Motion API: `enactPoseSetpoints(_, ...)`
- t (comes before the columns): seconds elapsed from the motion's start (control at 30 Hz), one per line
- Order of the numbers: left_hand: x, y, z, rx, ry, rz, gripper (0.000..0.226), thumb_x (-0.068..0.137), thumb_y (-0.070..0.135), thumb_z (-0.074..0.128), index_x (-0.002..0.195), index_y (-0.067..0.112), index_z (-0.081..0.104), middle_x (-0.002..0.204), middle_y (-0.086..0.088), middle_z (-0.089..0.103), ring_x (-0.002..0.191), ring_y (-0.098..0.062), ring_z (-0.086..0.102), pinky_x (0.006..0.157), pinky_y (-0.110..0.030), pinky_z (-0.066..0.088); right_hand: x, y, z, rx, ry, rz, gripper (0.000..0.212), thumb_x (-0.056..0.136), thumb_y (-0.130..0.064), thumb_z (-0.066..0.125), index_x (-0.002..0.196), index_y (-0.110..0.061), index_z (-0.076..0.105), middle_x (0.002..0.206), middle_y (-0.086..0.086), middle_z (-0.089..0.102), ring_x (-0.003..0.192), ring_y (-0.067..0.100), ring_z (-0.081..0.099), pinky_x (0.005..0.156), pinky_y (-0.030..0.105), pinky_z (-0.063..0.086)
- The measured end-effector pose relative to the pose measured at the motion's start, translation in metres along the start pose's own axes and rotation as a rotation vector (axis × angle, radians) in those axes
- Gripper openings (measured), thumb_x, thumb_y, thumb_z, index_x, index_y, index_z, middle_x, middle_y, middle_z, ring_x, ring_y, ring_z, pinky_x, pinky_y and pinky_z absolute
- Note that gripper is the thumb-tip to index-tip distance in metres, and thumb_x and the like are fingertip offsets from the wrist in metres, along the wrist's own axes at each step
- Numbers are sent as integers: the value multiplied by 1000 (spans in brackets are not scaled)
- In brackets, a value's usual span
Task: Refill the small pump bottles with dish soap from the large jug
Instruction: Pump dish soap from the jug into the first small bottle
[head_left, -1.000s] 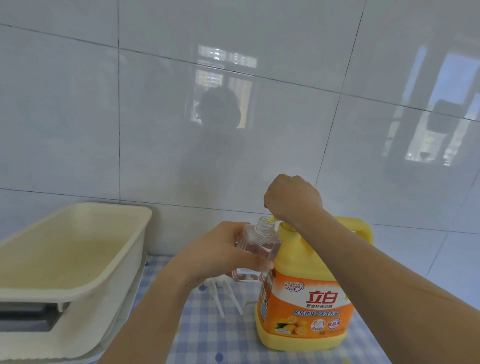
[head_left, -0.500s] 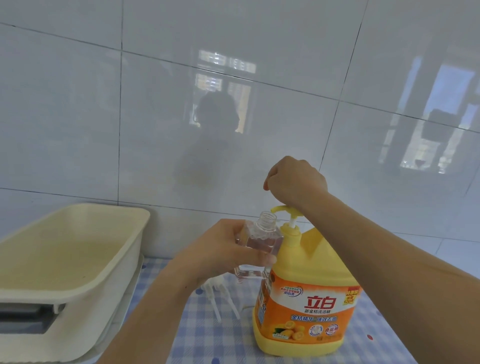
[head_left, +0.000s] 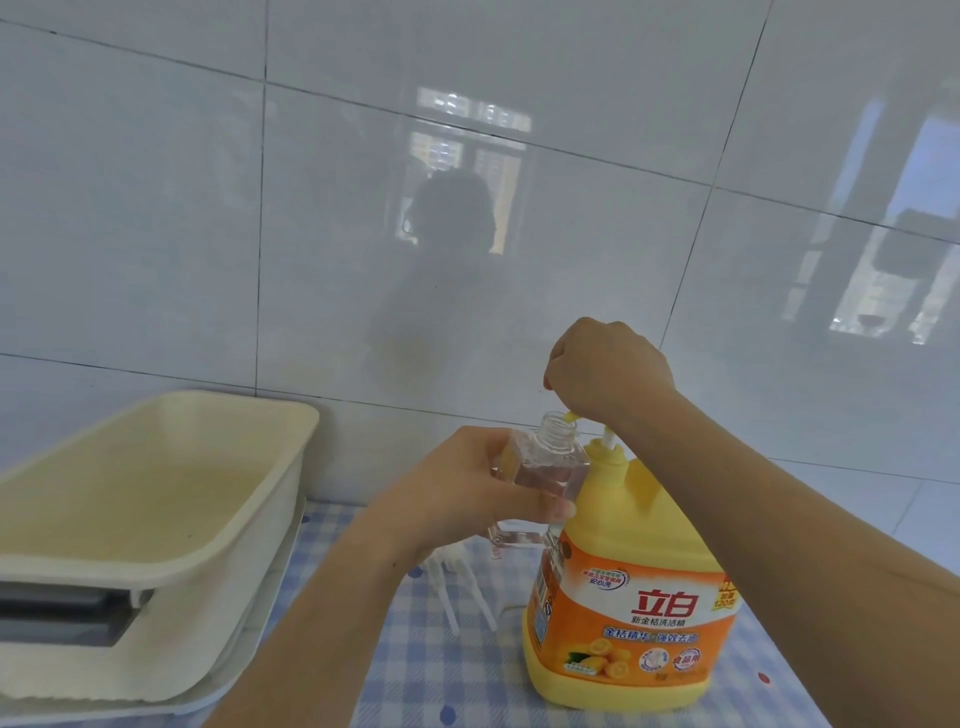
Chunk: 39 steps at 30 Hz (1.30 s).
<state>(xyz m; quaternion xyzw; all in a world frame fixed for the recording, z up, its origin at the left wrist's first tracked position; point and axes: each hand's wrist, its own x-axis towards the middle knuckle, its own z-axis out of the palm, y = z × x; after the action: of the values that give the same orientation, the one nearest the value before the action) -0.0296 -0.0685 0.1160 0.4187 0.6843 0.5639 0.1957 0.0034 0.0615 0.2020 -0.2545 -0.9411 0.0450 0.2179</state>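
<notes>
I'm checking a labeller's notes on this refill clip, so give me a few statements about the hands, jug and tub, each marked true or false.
1. The left hand holds a small clear bottle with no cap on. True.
2. The right hand grips the carry handle of the jug. False: it is curled over the pump head.
3. The jug stands upright on the checked cloth. True.
4. The cream tub sits right of the jug. False: it is to the left.
</notes>
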Motion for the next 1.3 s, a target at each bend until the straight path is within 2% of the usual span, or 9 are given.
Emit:
enactPoseSetpoints(0.13,-1,0,-1,7,-11,-2,24,76,23,80,94,37,72,92,16,76,80,2,70,67,-18,52,-3,4,3,48,-50,18,35,79,-5,43,98,-12,71,91,7,67,78,27,62,65,30,47)
enactPoseSetpoints(0.3,-1,1,0,20,-6,-26,29,75,23,81,102,30,73,94,13,77,82,-1,70,62,-18,50,0,6,6,53,-62,16,34,80,-4,45,99,-12,73,97,6,70,76,25,59,66,30,48)
enactPoseSetpoints(0.53,-1,2,1,43,-3,-36,22,75,27,80,92,38,70,88,19,75,75,4,68,61,-16,52,4,6,10,12,-74,2,32,82,-6,48,99,-15,73,101,3,69,81,24,60,62,29,46)
enactPoseSetpoints(0.67,-1,2,1,35,-13,-43,26,75,26,81,99,31,72,92,14,77,76,2,69,58,-15,51,3,5,9,-3,-77,-4,30,84,-7,49,101,-15,72,101,5,67,77,23,56,60,28,43)
enactPoseSetpoints(0.83,-1,1,0,63,-6,-57,29,74,26,81,101,31,72,93,13,76,86,-4,70,69,-22,54,1,5,11,-27,-94,-2,20,87,-9,50,96,-11,68,80,2,57,68,21,51,58,27,40)
enactPoseSetpoints(0.9,-1,0,0,63,-11,-52,28,74,24,81,98,32,71,92,13,76,81,0,69,64,-17,50,0,6,13,-27,-107,2,18,86,-8,49,91,-11,65,79,3,56,64,19,49,60,29,41)
enactPoseSetpoints(0.97,-2,0,1,55,-17,-50,26,75,23,80,96,34,71,90,14,76,71,6,67,56,-10,46,2,9,17,-40,-124,-33,27,86,-8,44,96,-12,69,93,2,64,69,20,51,59,28,40)
enactPoseSetpoints(1.03,0,0,1,72,-14,-47,26,75,25,80,96,36,70,88,17,75,69,8,65,56,-10,45,6,11,20,-62,-142,-68,36,84,-7,40,99,-14,71,105,0,66,74,21,52,56,27,37)
enactPoseSetpoints(1.3,1,-2,0,33,-25,-41,25,76,20,80,95,34,70,83,18,76,68,9,67,52,-8,46,9,10,17,27,-160,-7,32,81,-7,44,96,-13,72,93,3,70,85,22,66,66,31,50)
